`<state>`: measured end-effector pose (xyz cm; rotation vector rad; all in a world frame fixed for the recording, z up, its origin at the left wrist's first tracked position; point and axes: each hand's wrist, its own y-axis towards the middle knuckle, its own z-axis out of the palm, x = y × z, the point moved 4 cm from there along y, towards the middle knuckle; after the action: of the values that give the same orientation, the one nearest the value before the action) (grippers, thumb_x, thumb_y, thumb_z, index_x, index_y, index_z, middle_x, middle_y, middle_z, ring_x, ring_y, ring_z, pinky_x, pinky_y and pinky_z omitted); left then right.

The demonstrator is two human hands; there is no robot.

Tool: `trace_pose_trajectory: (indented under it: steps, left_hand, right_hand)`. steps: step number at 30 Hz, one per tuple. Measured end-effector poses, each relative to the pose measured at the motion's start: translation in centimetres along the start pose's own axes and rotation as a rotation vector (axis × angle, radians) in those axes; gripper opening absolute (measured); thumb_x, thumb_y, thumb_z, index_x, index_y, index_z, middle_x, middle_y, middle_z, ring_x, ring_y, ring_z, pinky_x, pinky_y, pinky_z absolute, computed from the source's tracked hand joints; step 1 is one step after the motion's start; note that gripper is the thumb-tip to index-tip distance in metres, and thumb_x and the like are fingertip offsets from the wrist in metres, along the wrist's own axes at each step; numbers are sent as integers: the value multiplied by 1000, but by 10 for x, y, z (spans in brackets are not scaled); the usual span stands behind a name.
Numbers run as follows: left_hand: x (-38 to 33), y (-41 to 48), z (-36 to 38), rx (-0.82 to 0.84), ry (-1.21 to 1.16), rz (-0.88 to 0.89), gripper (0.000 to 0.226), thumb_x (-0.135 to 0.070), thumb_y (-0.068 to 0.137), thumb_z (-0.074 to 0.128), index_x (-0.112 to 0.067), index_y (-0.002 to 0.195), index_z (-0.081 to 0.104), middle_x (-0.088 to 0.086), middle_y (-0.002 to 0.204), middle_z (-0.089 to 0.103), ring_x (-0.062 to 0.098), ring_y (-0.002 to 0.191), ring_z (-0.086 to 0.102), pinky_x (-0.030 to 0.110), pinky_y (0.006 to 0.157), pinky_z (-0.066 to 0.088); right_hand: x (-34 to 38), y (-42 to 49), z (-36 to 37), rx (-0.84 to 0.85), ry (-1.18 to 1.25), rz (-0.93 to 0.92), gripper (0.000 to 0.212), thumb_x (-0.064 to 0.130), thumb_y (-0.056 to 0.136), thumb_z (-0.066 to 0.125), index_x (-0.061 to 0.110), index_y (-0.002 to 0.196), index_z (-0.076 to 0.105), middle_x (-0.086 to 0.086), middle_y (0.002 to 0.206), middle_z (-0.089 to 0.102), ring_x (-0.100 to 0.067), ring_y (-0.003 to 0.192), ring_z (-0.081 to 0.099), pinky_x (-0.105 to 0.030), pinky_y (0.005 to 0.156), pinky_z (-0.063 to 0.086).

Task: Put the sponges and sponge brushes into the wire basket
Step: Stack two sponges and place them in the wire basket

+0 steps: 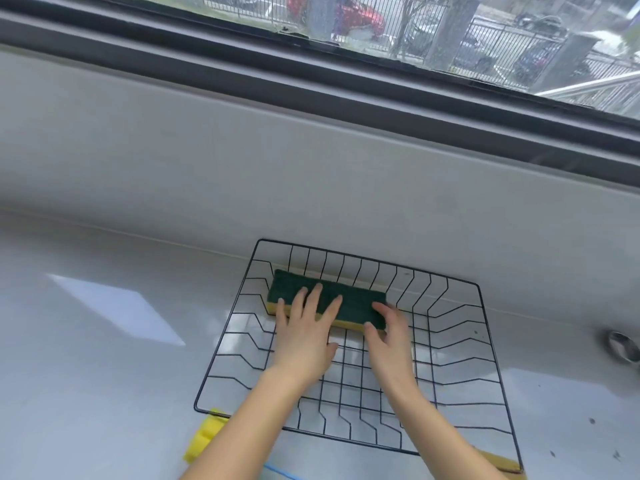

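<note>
A black wire basket point(491, 344) stands on the white counter. A long sponge point(349, 301), green scouring pad on top and yellow underneath, lies inside it along the far wall. My left hand point(304, 330) rests flat on the sponge's left half, fingers spread. At the sponge's right end my right hand point(389, 336) curls its fingers and thumb around the edge. Left of my left forearm, a yellow sponge point(204, 436) lies on the counter outside the basket's near left corner. A tan sponge edge point(502, 462) shows by the near right corner.
A grey windowsill and dark window frame point(311, 74) run behind the counter. A round metal fitting point(623, 346) sits at the right edge. A thin blue strip point(280, 472) lies at the bottom between my arms.
</note>
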<state>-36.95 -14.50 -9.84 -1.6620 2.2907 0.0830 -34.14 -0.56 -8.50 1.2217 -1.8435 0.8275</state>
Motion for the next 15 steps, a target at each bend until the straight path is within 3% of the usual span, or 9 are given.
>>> trace_pose_trajectory:
  steps: [6,12,15]
  left_hand:
    - [7,-1,2,-38,-61,-36,77,-43,88,51,-32,148,5,3,160,-2,26,146,-4,55,116,-1]
    - [8,1,3,-32,-74,-48,74,-41,87,52,-32,148,11,2,160,5,25,146,2,55,116,4]
    - [5,2,-6,21,-60,-68,72,-40,88,52,-31,148,13,2,160,5,24,147,2,56,116,4]
  right_hand:
    - [2,2,14,106,-213,-82,52,6,91,48,10,141,34,-8,150,26,-18,137,29,-20,108,22]
    - [-8,1,19,136,-335,-112,63,10,88,50,14,145,23,-10,155,15,-23,142,19,-25,112,21]
    - [-7,1,13,268,-317,-65,74,14,84,57,20,147,17,-8,154,15,-24,140,23,-27,109,27]
